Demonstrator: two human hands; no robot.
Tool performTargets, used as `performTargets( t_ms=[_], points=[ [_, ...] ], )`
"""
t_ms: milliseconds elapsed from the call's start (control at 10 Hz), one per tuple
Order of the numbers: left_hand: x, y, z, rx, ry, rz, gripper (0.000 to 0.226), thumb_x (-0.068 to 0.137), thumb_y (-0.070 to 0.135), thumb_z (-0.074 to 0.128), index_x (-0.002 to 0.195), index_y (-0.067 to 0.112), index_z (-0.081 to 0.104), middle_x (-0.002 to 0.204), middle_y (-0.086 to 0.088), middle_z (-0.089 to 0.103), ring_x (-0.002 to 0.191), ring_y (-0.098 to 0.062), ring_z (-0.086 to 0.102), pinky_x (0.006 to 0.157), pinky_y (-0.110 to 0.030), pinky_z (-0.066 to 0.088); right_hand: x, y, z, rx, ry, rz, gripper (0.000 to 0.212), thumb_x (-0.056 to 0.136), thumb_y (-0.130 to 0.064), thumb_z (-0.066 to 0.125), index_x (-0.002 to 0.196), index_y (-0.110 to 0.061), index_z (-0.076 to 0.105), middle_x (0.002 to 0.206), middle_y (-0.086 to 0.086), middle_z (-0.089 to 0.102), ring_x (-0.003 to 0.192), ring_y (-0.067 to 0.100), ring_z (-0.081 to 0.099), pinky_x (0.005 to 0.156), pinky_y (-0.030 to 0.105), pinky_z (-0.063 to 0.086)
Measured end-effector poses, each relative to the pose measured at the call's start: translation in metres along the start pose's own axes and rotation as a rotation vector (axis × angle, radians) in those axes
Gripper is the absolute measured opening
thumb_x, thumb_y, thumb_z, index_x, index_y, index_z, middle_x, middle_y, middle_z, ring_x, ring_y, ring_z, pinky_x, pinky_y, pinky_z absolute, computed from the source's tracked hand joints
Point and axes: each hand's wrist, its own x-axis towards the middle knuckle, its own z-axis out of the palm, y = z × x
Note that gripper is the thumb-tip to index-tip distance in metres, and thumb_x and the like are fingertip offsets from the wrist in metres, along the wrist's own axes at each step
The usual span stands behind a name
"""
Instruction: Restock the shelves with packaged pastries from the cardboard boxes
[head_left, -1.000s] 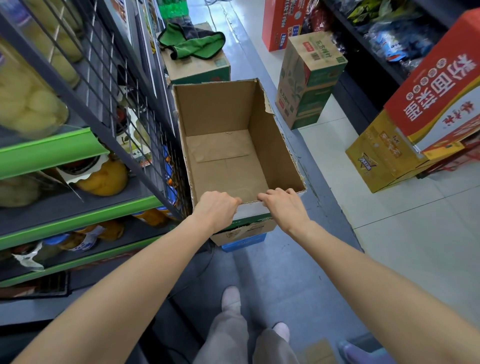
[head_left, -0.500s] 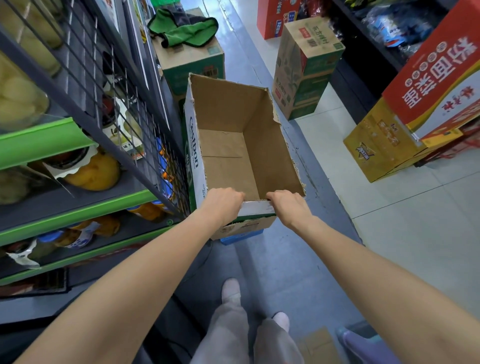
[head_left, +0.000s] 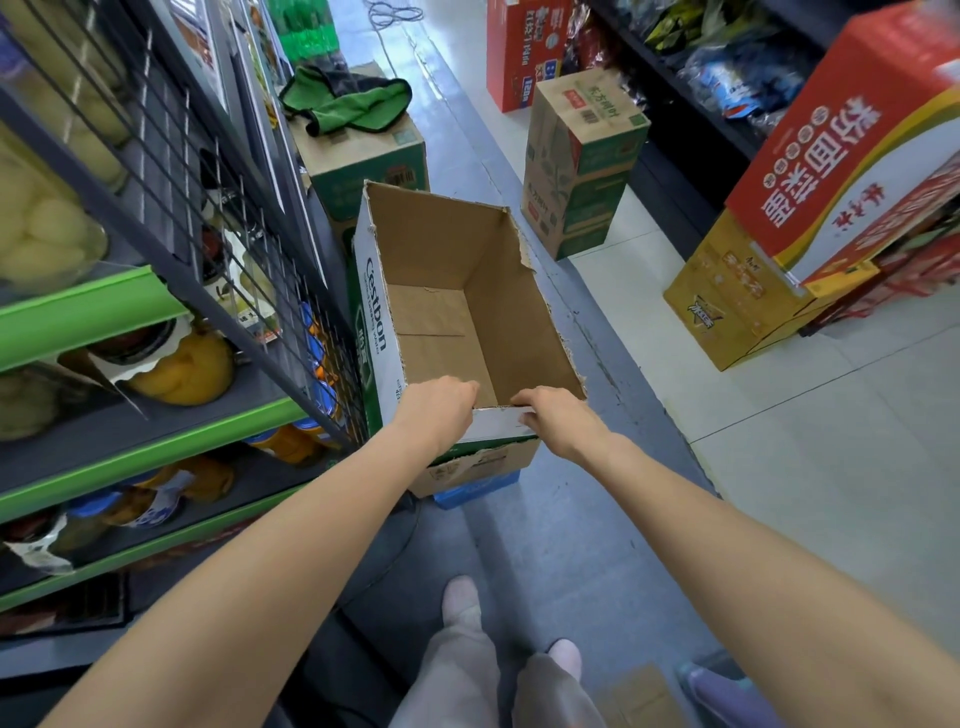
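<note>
Open-top cardboard box (head_left: 470, 312), brown inside, nothing in it, white/green printed outside with "Cestbon" on its left wall. Top edges torn, tilted slightly, just beside the shelves (head_left: 119, 306). Both hands grip its near rim.

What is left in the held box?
Nothing: the box is empty, its bare bottom showing; both hands grip its near rim.
</note>
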Motion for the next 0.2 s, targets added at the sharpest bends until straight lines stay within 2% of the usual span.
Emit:
performTargets(
  t_ms=[100,200],
  points=[
    [-0.003,0.004,-0.007,-0.061,0.022,-0.024,0.02,0.095,0.01,0.041,0.108,0.012,0.057,0.102,-0.009,0.065,0.09,-0.03,0.062,0.07,-0.038,0.053,-0.008,-0.004,-0.006,0.052,-0.009,0.013,0.036,0.099,-0.017,0.044,0.135,-0.015,0.049,0.136,0.008,0.053,0.122,0.027,0.051,0.1,0.041,0.045],
    [-0.013,0.004,-0.017,-0.274,0.119,-0.108,0.022,0.097,0.017,0.041,0.11,0.013,0.058,0.106,-0.005,0.061,0.099,-0.027,0.058,0.077,-0.036,0.05,-0.025,-0.003,-0.016,0.201,0.072,-0.007,0.036,0.099,-0.023,0.046,0.134,-0.015,0.051,0.136,0.006,0.054,0.124,0.024,0.051,0.102,0.037,0.043]
  ],
)
